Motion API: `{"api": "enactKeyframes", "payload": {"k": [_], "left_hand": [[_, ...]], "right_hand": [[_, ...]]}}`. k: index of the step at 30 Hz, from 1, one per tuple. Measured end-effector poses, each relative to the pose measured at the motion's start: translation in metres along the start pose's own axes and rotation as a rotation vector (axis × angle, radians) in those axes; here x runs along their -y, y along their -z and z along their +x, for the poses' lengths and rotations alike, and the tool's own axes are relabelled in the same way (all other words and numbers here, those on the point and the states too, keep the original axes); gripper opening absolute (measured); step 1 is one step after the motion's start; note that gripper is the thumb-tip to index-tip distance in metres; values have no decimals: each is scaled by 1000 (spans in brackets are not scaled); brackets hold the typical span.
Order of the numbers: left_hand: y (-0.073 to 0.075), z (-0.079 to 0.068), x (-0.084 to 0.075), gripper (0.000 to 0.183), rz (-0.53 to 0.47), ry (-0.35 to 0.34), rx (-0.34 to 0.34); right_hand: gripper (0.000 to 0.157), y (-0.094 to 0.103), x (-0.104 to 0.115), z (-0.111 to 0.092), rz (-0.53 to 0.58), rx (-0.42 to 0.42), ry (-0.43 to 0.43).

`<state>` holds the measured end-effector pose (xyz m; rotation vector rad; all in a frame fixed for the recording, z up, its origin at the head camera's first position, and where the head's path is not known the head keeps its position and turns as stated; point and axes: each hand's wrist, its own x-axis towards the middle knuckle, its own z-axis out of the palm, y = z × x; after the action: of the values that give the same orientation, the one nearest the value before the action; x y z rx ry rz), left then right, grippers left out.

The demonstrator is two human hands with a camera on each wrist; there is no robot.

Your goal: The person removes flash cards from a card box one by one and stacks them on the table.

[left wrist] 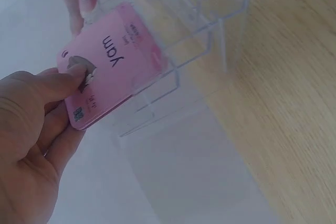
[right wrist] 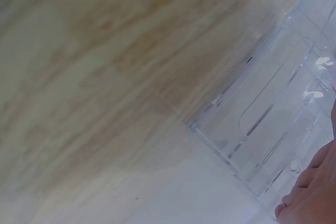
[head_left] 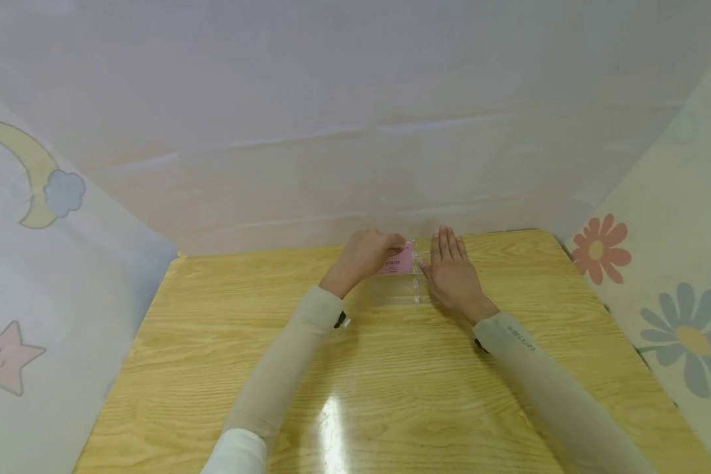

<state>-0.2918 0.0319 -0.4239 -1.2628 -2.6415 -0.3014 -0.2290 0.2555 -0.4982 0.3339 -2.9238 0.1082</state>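
Observation:
Between thumb and fingers, my left hand (head_left: 363, 255) pinches a pink card (head_left: 397, 265) printed "yam", with a small dark and white picture under the thumb in the left wrist view. One end of the card (left wrist: 107, 85) overlaps a slot of a clear plastic stepped holder (left wrist: 210, 27) at the back of the table. My right hand (head_left: 452, 280) is beside the holder's right side, fingers straight and pointing toward the wall. In the right wrist view, its fingers (right wrist: 310, 179) lie along the clear holder (right wrist: 262, 116).
The wooden table (head_left: 367, 388) runs from the person to a pale backdrop (head_left: 343, 118) just behind the holder. Printed side panels stand left and right, one with a moon (head_left: 32, 161), the other with flowers (head_left: 595, 250).

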Motion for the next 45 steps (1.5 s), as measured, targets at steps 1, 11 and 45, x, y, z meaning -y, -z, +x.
{"api": "enactKeyframes", "payload": {"k": [1, 11, 45], "left_hand": [[1, 1, 0, 26, -11, 4, 6], [13, 5, -2, 24, -106, 48, 106], [51, -2, 15, 27, -379, 91, 146]], "right_hand": [[74, 0, 0, 0, -6, 1, -3], [74, 4, 1, -2, -13, 25, -10], [81, 2, 1, 1, -7, 60, -20]]}}
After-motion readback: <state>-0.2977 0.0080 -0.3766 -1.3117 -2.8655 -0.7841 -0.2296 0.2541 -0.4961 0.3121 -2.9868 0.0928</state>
